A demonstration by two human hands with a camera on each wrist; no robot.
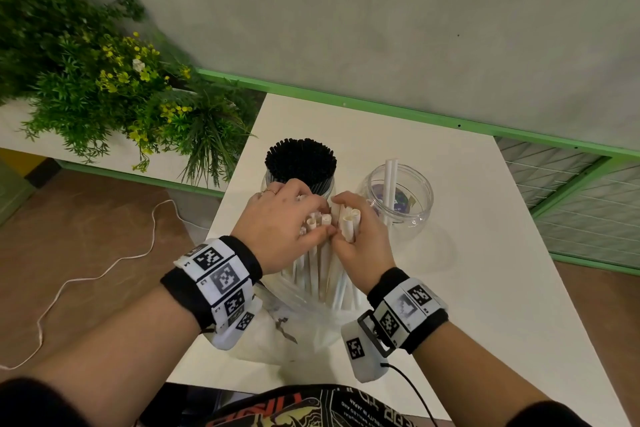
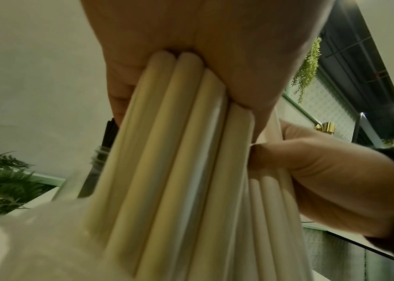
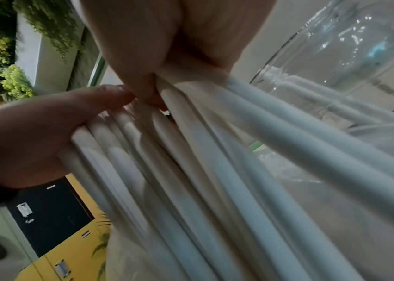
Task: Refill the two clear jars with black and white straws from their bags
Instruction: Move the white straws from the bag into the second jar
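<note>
A bundle of white straws [image 1: 325, 253] stands upright in a clear plastic bag [image 1: 304, 315] at the table's middle. My left hand [image 1: 287, 215] grips the left part of the bundle [image 2: 167, 152] near its top. My right hand [image 1: 356, 229] grips several straws [image 3: 215, 152] on the right side. Behind the hands a clear jar [image 1: 332, 184] is packed full of black straws [image 1: 300, 163]. To its right a second clear jar [image 1: 398, 194] holds two white straws [image 1: 389, 184].
The white table [image 1: 467, 270] ends at a green-framed wall at the back. A planter of green and yellow foliage [image 1: 86, 80] stands left of the table. A white cable [image 1: 104, 270] lies on the brown floor.
</note>
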